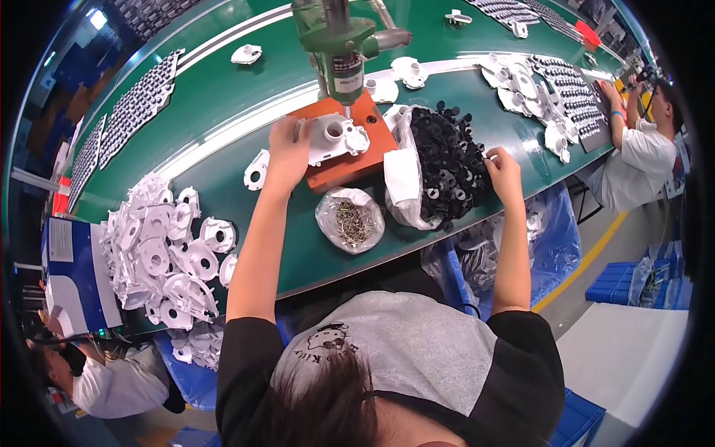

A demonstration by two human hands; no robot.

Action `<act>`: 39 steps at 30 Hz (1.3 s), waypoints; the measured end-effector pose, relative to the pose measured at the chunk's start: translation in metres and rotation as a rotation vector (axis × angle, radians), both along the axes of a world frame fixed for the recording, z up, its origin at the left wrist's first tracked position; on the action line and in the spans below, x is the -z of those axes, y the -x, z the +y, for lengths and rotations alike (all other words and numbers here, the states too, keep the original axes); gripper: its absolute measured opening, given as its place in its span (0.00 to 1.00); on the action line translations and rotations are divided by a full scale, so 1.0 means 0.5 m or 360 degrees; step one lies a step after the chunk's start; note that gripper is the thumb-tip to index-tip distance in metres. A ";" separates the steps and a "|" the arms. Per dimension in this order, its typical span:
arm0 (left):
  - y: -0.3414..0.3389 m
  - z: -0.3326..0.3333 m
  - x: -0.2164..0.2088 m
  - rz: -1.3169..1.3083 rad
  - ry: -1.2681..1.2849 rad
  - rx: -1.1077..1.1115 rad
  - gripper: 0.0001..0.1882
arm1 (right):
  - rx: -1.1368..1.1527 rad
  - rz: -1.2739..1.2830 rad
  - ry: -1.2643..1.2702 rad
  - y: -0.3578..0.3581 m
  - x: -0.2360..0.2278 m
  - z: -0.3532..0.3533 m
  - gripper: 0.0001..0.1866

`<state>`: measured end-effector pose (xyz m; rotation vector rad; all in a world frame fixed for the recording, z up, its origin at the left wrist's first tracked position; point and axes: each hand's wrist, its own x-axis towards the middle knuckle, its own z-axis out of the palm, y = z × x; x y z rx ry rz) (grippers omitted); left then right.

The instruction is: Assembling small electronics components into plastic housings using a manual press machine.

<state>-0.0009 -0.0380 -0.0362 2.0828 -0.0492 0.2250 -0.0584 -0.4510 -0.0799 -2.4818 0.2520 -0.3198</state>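
My left hand [288, 153] grips the left end of a white plastic housing [335, 132]. That housing, with a round raised opening, lies on the orange base plate [383, 139] of a green press [344, 56], whose thin metal tip points down at it. My right hand [504, 176] is at the right edge of a heap of small black plastic parts [450, 160]. Its thumb and fingers are pinched together; what they hold is too small to make out. The black parts spill from a clear plastic bag [406, 179]. A bag of small metal screws [353, 226] lies in front of the base plate.
White plastic covers [156, 246] are heaped on the left of the green bench [298, 249]. More white housings [514, 82] lie at the back right, beside trays of small parts [573, 97]. A blue-lined bin [555, 231] stands below the front edge. Co-workers sit at both sides.
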 end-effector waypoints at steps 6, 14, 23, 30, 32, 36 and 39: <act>-0.015 -0.012 0.028 -0.0089 -0.0432 -0.0324 0.17 | 0.0000 -0.0224 -0.0192 -0.011 0.036 -0.026 0.08; 0.001 -0.049 0.027 -0.0616 -0.0998 -0.0148 0.13 | -0.0423 -0.0273 -0.0795 -0.080 -0.119 0.136 0.08; 0.059 -0.026 0.042 -0.0742 -0.1110 0.0087 0.13 | -0.1253 0.0124 -0.0783 -0.265 -0.033 0.387 0.14; 0.069 -0.015 0.044 -0.0606 -0.0956 0.0062 0.15 | -0.1181 -0.0113 -0.0094 -0.243 -0.089 0.430 0.22; 0.063 -0.024 0.042 -0.0612 -0.0903 0.0066 0.15 | -0.1151 -0.0073 0.0053 -0.258 -0.080 0.399 0.22; 0.062 -0.021 0.047 -0.0602 -0.0890 0.0060 0.15 | -0.1008 -0.0377 0.0581 -0.171 -0.123 0.424 0.15; 0.063 -0.015 0.049 -0.0593 -0.0872 0.0041 0.14 | -0.1487 -0.0488 0.0607 -0.056 -0.148 0.456 0.08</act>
